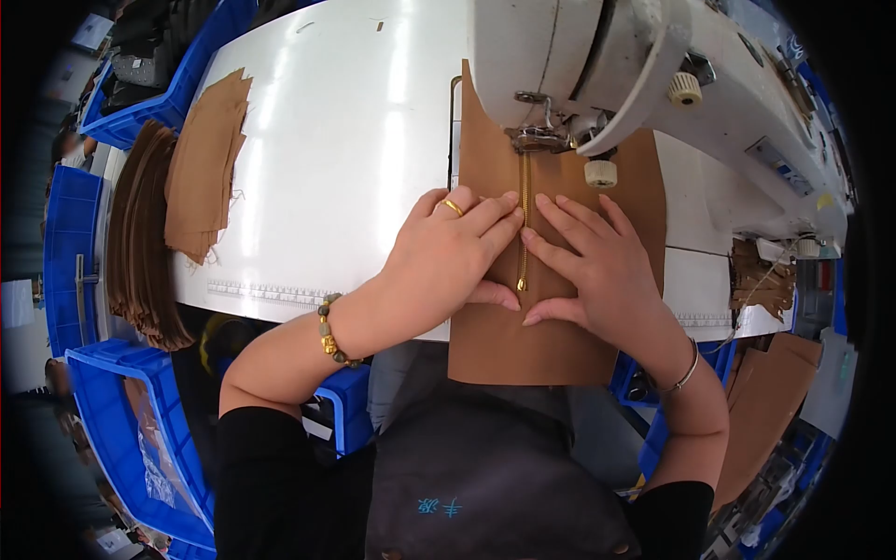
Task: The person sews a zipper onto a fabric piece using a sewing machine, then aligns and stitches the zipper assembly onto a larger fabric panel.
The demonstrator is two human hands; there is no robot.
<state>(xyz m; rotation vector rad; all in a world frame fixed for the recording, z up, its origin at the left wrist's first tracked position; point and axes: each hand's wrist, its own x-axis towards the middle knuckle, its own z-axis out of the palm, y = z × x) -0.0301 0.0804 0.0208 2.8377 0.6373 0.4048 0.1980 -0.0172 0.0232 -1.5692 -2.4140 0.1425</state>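
Observation:
A flat brown panel lies under the head of a white sewing machine. Down its middle runs a gold-toothed zipper, with a gold slider at the near end. My left hand rests on the panel left of the zipper, fingers stretched out with their tips beside the teeth. On the other side, my right hand lies with fingers spread, its index fingertip close to the zipper. The presser foot is over the zipper's far end; whether the needle is down I cannot tell.
On the left of the white table are a stack of brown pieces and a thick dark brown bundle. Blue bins stand along the left side. More brown pieces lie at the right, near larger brown sheets.

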